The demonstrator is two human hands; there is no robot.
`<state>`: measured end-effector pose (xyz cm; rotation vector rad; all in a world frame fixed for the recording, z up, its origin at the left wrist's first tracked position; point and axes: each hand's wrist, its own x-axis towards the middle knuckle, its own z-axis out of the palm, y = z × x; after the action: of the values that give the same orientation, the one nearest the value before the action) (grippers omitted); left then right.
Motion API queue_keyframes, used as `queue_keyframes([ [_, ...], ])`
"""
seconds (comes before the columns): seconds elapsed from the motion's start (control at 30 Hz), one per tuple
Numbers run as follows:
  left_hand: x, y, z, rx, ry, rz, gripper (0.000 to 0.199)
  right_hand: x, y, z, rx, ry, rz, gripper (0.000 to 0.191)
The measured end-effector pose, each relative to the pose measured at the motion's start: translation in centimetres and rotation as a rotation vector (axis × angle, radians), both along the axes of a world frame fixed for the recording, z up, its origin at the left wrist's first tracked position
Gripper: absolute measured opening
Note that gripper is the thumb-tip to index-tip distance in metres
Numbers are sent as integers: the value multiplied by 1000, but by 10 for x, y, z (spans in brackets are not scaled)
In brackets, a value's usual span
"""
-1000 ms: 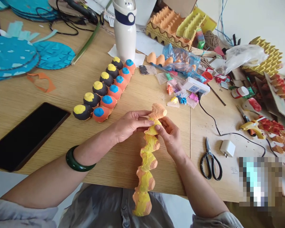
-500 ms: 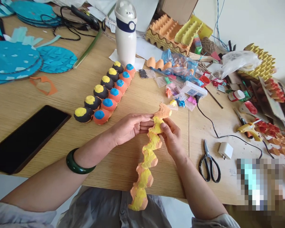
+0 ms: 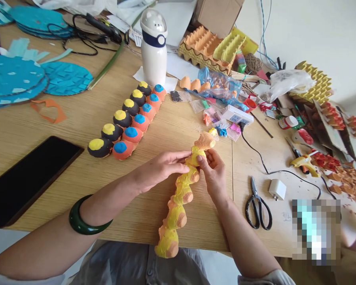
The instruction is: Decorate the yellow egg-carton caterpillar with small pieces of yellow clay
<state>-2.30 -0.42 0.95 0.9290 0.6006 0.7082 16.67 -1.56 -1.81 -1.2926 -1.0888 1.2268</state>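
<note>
At the left, a black phone is lying on the wooden table beside two rows of painted egg-carton cups. The left hand, wearing a green bangle, is resting its closed-together fingers against an orange-and-yellow egg-carton strip, whose long axis is slanting from centre frame toward the lower middle, upper end pointing up-right. The right hand is pinching the strip near that end, left of black-handled scissors.

We read no clear labels, only faint handwritten marks, perhaps digits, on the pale wooden tabletop beside the black-handled steel scissors.
</note>
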Motion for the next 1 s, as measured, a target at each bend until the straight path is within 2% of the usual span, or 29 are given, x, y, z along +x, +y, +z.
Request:
queue_keyframes([
  [0.2,4,-9,-2,111,82,30,50,1,0,2,4,-27,-40,48],
  [0.3,7,-10,-7,134,150,111,54,1,0,3,-5,-28,-44,48],
  [0.4,7,-6,-10,60,156,224,41,1,-1,5,-1,-11,-14,47],
  [0.5,7,-1,-12,-2,82,271,33,1,-3,7,11,23,29,48],
  [0.73,6,0,-14,-40,101,264,29,-3,-8,10,42,33,113,47],
  [0.87,3,2,-17,-33,99,229,24,-4,-9,10,87,29,124,46],
  [1.0,4,3,-14,-45,66,193,18,-4,-9,10,100,-6,125,46],
])
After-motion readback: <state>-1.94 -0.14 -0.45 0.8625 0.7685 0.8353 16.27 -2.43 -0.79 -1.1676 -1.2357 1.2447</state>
